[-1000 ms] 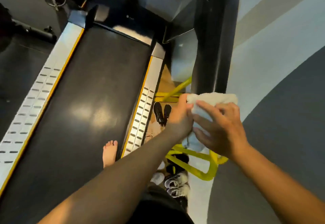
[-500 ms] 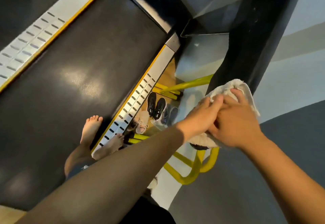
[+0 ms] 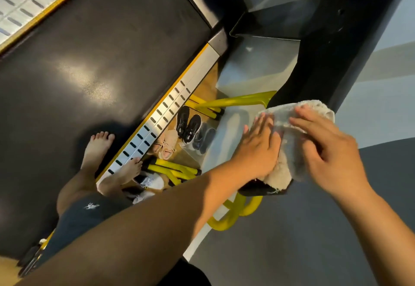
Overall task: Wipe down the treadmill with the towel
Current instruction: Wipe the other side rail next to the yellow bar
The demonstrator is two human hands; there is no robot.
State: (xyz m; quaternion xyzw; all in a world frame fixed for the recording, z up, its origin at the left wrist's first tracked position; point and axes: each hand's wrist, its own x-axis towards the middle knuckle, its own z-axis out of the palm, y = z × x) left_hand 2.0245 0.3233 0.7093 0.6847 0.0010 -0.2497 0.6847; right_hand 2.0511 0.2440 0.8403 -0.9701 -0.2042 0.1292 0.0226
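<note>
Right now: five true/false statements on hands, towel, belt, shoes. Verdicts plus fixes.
1. The left hand and right hand both touch the towel. True.
2. The towel lies on the treadmill belt. False: it is draped over the black handrail beside the belt.
3. A bare foot stands on the belt. True.
4. The black shoes sit on the belt. False: they are on the floor beyond the side rail.
5. The left hand is a fist. False: its fingers lie straight on the towel.
</note>
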